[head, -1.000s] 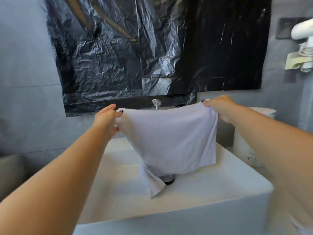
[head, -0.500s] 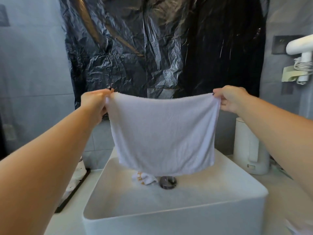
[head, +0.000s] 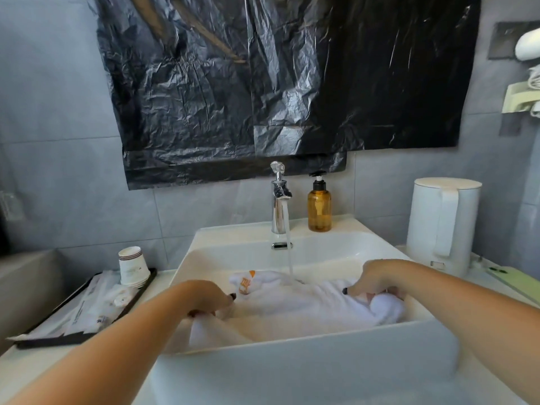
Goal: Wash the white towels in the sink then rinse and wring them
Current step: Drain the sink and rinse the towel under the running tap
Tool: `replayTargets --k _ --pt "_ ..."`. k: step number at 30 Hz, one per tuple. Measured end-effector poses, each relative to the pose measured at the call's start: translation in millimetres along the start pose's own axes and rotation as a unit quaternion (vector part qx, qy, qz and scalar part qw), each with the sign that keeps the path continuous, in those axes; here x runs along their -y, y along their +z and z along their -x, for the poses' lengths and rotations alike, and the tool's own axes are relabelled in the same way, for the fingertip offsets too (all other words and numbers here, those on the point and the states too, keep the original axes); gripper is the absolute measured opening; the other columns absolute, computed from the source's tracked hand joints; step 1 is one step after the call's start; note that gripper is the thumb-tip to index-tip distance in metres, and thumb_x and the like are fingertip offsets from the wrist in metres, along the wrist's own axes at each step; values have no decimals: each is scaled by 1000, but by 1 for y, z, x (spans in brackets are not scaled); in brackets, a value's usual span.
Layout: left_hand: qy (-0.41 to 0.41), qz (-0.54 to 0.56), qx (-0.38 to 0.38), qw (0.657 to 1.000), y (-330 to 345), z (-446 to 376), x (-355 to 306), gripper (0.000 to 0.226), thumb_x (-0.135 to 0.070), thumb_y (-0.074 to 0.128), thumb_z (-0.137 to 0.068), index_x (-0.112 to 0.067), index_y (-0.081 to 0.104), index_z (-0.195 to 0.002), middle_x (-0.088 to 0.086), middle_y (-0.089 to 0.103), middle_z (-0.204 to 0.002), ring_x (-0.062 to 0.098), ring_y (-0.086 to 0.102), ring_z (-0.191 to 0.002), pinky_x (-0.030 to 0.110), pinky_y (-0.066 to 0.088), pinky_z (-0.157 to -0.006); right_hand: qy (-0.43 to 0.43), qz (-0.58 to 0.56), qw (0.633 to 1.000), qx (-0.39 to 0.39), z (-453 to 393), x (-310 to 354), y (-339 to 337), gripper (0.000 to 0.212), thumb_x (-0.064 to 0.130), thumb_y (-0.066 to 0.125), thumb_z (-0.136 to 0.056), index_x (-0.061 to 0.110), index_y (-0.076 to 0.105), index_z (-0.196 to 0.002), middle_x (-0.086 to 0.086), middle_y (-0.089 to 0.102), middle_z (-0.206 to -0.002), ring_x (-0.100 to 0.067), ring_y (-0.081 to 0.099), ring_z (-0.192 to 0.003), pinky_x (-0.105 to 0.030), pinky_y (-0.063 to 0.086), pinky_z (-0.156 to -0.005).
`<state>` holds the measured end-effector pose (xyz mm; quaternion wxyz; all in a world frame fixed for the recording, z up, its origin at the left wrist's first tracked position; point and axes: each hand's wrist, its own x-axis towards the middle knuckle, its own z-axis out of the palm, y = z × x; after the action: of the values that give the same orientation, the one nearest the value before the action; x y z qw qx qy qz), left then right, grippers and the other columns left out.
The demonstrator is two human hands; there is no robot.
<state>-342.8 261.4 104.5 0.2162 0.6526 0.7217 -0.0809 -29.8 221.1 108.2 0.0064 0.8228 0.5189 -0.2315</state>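
Towel [head: 295,302] lies bunched in the sink [head: 292,363] under the running tap [head: 279,200]; left hand [head: 204,296] and right hand [head: 377,276] grip its ends with curled fingers. Water could splash onto the worktop [head: 438,276], or cloth could block the drain
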Motion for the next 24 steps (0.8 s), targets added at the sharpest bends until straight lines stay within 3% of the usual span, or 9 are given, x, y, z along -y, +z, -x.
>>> replayTargets --k 1,3,5,10,14,16,18,21,24 --pt "-6 -8 7 1000 2 0 -5 48 -57 39 -99 -16 60 -88 3 61 -94 16 53 -65 22 41 -57 -3 10 1000 1 -3 4 3 51 59 65 -80 8 64 -87 -9 71 -97 -25 63 -72 -30 55 -72" --pt "-10 18 33 999 9 0 -13 58 -60 39 -99 -8 60 -115 9 63 -112 22 64 -100 27 49 -83 -12 4 1000 2 -9 12 10 57 61 70 -74 6 65 -86 -9 71 -89 -24 64 -69 -29 57 -71" --pt "12 9 14 1000 14 -6 -18 69 -62 44 -96 -6 47 -136 12 55 -135 26 55 -121 31 44 -100 -23 -4 1000 -6 -11 16 17 58 57 75 -74 6 59 -97 -7 64 -92 -22 62 -75 -28 52 -68" --pt "90 -40 -32 995 25 -19 -18 40 -46 54 -94 -10 61 -111 7 61 -105 25 64 -94 27 49 -72 -19 -18 1000 -17 -15 10 21 80 55 75 -77 3 48 -130 -9 53 -116 -25 55 -101 -29 46 -80" --pt "108 7 -128 986 15 -12 -18 34 -26 43 -102 -3 67 -113 14 68 -111 26 62 -98 29 47 -80 4 -80 996 43 -12 -2 8 76 42 78 -80 2 44 -137 -15 40 -148 -33 45 -131 -40 44 -102" --pt "121 117 -160 973 -2 -10 -16 29 -19 45 -99 -3 66 -88 24 71 -98 36 64 -86 29 46 -65 11 -124 992 32 -11 -5 -1 71 39 81 -78 4 47 -130 -14 49 -137 -32 51 -124 -39 47 -98" --pt "134 247 -211 936 -19 -6 -11 26 -15 48 -95 -8 57 -72 21 63 -78 36 60 -72 28 39 -60 14 -117 993 -13 -9 -7 -11 67 45 82 -73 7 47 -116 -10 56 -118 -29 60 -108 -35 53 -87" --pt "158 391 -208 883 -37 2 -10 23 -10 46 -97 -12 49 -74 10 50 -74 24 48 -68 29 35 -59 24 -69 996 -45 -1 -7 -31 52 54 77 -74 14 57 -101 -5 64 -110 -21 61 -87 -28 50 -73" --pt "160 496 -161 838 -50 16 -13 16 -18 48 -98 -13 56 -86 9 60 -83 27 59 -77 30 50 -67 -19 -172 984 -35 16 -8 -56 18 34 66 -91 17 60 -91 -3 63 -110 -15 55 -79 -26 47 -65"
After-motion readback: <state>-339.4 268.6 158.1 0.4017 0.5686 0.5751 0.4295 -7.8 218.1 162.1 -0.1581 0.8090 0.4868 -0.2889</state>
